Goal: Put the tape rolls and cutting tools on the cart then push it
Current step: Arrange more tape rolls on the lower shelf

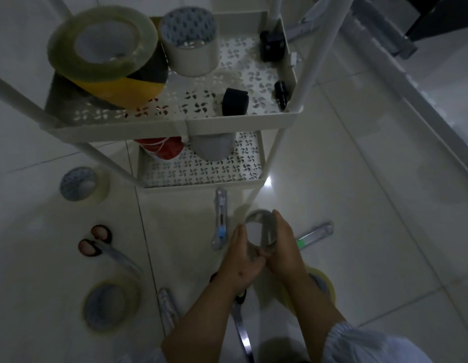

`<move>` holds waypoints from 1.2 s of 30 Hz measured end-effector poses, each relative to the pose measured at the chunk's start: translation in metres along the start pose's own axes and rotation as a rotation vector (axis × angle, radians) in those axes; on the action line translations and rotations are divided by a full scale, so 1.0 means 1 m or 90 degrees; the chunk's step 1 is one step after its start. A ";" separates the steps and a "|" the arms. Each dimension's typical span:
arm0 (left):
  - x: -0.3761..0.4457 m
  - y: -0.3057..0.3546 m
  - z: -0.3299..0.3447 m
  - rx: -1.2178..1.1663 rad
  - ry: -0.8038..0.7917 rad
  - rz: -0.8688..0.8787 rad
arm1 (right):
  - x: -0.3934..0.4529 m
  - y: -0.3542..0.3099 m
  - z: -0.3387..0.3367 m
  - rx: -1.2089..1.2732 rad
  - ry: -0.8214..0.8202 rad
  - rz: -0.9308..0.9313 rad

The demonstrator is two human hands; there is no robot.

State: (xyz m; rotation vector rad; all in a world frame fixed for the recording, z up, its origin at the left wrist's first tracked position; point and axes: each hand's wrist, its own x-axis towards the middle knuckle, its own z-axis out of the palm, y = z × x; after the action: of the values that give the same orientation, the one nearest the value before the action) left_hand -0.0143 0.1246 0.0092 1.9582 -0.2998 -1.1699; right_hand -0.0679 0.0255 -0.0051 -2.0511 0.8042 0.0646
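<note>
No readable text, labels or numbers anywhere; the print inside the tape roll core on the cart is too blurred.

Single head view, steeply down, close over hands, cart ahead.

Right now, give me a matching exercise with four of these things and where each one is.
Things:
1. clear tape roll
2. red-handled scissors
3. yellow-and-black tape roll
4. red roll

Places:
A. cart's top shelf
B. floor, left of the hands
C. cart's lower shelf
D. held in both hands

Pairs: 1-D, 2-B, 3-A, 4-C
</note>
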 end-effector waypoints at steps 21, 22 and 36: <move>-0.110 0.099 -0.101 -0.109 0.248 0.419 | -0.032 -0.167 -0.064 0.109 0.221 -0.325; -0.112 0.105 -0.109 -0.103 0.246 0.434 | -0.032 -0.175 -0.067 0.124 0.232 -0.329; -0.055 0.156 -0.209 0.128 0.329 0.349 | 0.043 -0.247 -0.085 -0.007 0.207 -0.333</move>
State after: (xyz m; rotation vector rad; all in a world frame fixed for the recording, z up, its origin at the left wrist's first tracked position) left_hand 0.1579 0.1654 0.2089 2.0815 -0.6414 -0.2783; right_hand 0.0841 0.0318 0.2117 -2.2512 0.4304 -0.5682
